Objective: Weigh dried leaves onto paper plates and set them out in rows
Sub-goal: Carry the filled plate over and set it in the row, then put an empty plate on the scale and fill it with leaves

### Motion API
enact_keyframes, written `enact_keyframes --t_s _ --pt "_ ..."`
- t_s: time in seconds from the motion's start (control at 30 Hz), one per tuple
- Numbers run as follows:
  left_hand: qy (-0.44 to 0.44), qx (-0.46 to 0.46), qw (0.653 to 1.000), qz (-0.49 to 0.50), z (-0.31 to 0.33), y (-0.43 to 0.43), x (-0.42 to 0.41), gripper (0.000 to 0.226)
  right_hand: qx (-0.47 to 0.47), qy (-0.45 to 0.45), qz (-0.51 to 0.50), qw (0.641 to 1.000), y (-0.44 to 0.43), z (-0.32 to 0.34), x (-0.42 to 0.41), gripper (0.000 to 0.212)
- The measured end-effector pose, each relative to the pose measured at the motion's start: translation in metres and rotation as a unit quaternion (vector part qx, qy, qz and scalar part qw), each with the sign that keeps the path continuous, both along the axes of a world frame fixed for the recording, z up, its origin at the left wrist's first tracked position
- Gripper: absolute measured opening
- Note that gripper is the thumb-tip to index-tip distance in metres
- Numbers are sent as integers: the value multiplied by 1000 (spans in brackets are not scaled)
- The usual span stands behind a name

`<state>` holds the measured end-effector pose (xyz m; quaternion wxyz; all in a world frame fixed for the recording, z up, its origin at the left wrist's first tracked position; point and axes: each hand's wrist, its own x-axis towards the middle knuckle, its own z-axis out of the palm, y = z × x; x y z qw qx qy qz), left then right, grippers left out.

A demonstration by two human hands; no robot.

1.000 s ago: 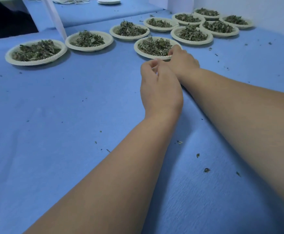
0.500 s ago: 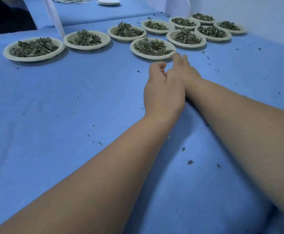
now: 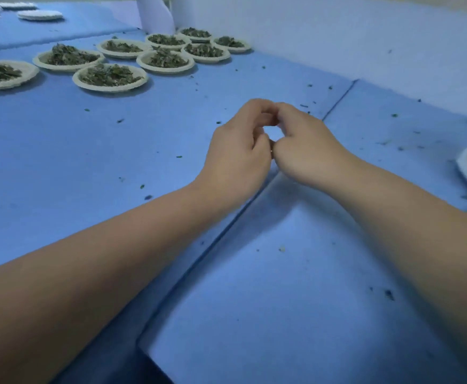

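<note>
This looks like a plain sample-preparation workroom or lab: a long table covered in blue sheeting, identical paper plates of dried leaves in rows far left, spare empty plates beyond, scattered leaf crumbs, and a bare white wall on the right.

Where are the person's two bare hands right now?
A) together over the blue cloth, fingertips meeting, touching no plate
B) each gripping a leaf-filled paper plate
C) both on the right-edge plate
A: the left hand and right hand meet at the fingertips over the blue table cloth, well short of the round paper plates of dried green leaves.
</note>
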<state>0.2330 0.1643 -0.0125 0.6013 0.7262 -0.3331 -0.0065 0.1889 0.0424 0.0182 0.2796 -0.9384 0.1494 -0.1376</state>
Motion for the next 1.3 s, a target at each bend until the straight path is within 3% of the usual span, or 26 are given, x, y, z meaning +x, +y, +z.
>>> enact_keyframes --t_s 0.27,0.43,0.63,0.83,1.0,1.3 --pt "-69 -54 986 -141 20 -111 -136 40 -94 -72 -158 980 -75 9 -187 52" --pt "-162 -59 959 -226 30 -170 -204 34 -85 -101 -236 963 -112 4 -300 61" --pt "-335 -3 924 -186 44 -229 -234 33 -120 -109 -300 940 -151 -21 -399 53" --pt "-469 98 870 -120 76 -276 -225 52 -97 -117 -347 926 -179 -28 -422 40" --pt "-523 263 807 -81 97 -295 -216 37 -118 -101 -313 937 -177 -32 -417 38" --pt "-617 304 723 -63 108 -304 -216 25 -88 -115 -311 939 -175 -33 -415 44"
